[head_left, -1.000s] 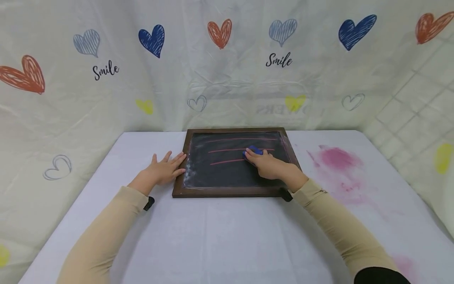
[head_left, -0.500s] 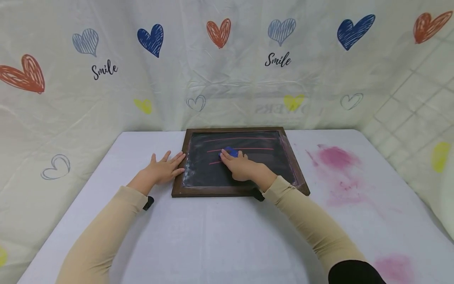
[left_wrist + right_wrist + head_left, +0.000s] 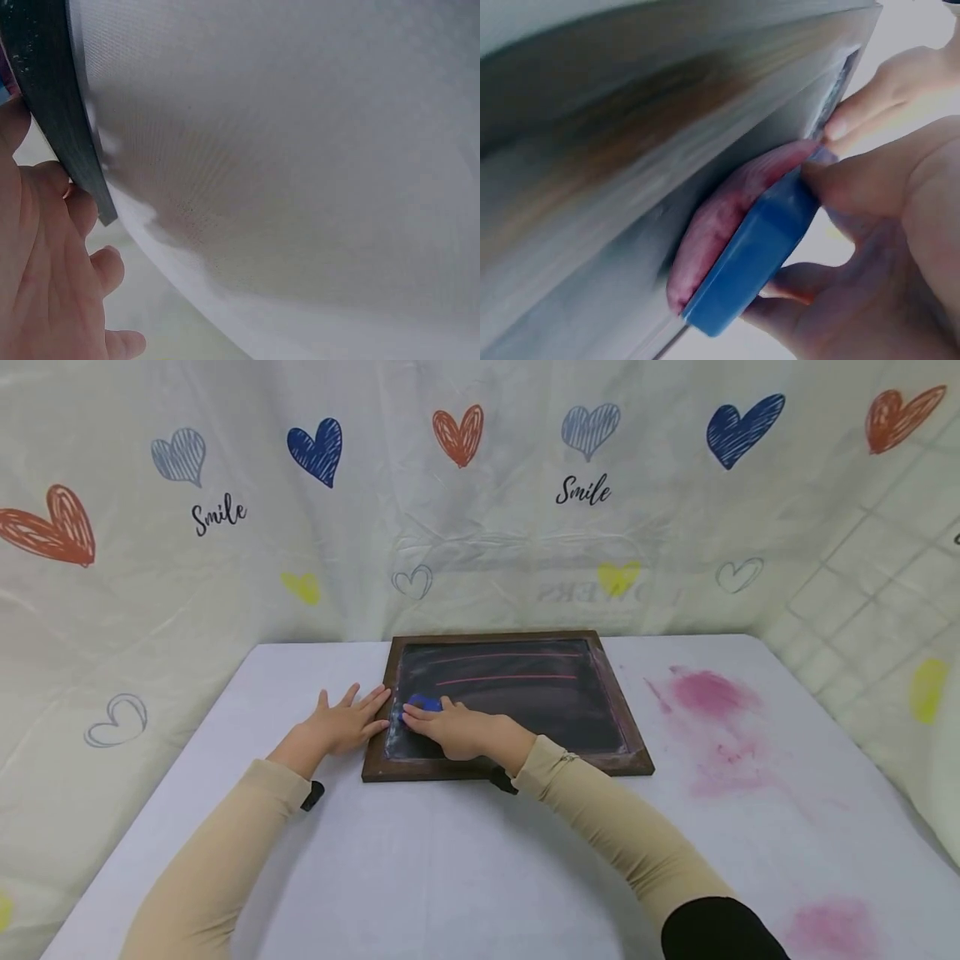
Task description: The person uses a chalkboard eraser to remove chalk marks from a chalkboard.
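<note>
A framed chalkboard (image 3: 517,718) lies on the table with two pink chalk lines across its upper part. My right hand (image 3: 465,731) grips a blue chalkboard eraser (image 3: 425,702) at the board's left side. In the right wrist view the eraser (image 3: 754,251) shows a blue back and a pink-stained pad against the board, with thumb and fingers around its back. My left hand (image 3: 335,724) rests with fingers spread at the frame's left edge. The left wrist view shows that hand (image 3: 56,262) with fingertips at the dark frame (image 3: 56,97).
A white cloth covers the table (image 3: 420,860). Pink chalk smudges (image 3: 712,693) mark it right of the board, with another smudge (image 3: 832,927) near the front right. Behind the table hangs a curtain (image 3: 495,527) printed with hearts.
My right hand has swept the eraser leftward across the board from its right half to its left side. The lowest pink line has gone from view. The left hand stays in place.
</note>
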`<action>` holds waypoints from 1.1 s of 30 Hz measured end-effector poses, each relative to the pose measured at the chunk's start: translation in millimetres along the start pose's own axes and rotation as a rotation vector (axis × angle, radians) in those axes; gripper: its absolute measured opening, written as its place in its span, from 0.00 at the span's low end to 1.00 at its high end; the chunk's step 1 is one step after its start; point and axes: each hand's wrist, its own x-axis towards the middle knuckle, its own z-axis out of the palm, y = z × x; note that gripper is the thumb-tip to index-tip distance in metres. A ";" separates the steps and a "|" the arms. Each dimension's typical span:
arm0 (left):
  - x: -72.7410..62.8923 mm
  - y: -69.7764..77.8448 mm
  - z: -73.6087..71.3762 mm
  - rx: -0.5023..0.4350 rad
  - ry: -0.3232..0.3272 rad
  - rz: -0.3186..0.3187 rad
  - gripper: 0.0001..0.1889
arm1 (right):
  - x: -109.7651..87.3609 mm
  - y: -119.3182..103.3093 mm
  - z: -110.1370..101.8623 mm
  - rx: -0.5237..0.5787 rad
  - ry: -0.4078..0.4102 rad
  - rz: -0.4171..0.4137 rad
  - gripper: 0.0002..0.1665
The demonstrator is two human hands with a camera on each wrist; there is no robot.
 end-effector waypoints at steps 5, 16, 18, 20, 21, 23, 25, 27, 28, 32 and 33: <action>3.1 -1.3 1.6 0.005 0.003 -0.003 0.37 | -2.8 8.5 -0.4 0.001 0.034 -0.005 0.45; -0.3 0.3 0.0 -0.003 -0.002 -0.005 0.36 | -32.1 66.5 2.7 0.167 0.099 0.037 0.41; -1.4 0.6 -0.4 -0.002 -0.003 -0.001 0.37 | -43.5 80.2 4.7 0.181 0.128 0.033 0.40; -3.2 0.9 -1.8 -0.009 0.002 0.004 0.37 | -55.6 94.1 7.5 0.179 0.163 0.037 0.38; -4.0 0.7 -2.2 -0.010 0.004 0.006 0.37 | -61.5 100.8 9.0 0.182 0.178 0.042 0.38; -4.4 0.2 -2.8 -0.012 0.006 0.005 0.37 | -72.9 113.8 12.2 0.182 0.204 0.057 0.37; -3.1 -0.4 -2.6 -0.012 0.008 0.005 0.37 | -83.7 124.7 14.6 0.189 0.227 0.081 0.37; -1.4 -1.0 -1.6 -0.005 0.011 0.009 0.37 | -92.2 132.6 16.0 0.206 0.234 0.112 0.37; -1.5 -1.5 -1.8 -0.004 0.014 0.010 0.37 | -94.5 134.9 16.0 0.211 0.235 0.127 0.37; -2.1 -1.6 -2.3 -0.003 0.023 0.016 0.37 | -93.1 134.9 13.3 0.211 0.230 0.162 0.37; -1.7 -1.7 -1.9 -0.002 0.021 0.015 0.37 | -90.2 132.6 12.2 0.212 0.224 0.173 0.38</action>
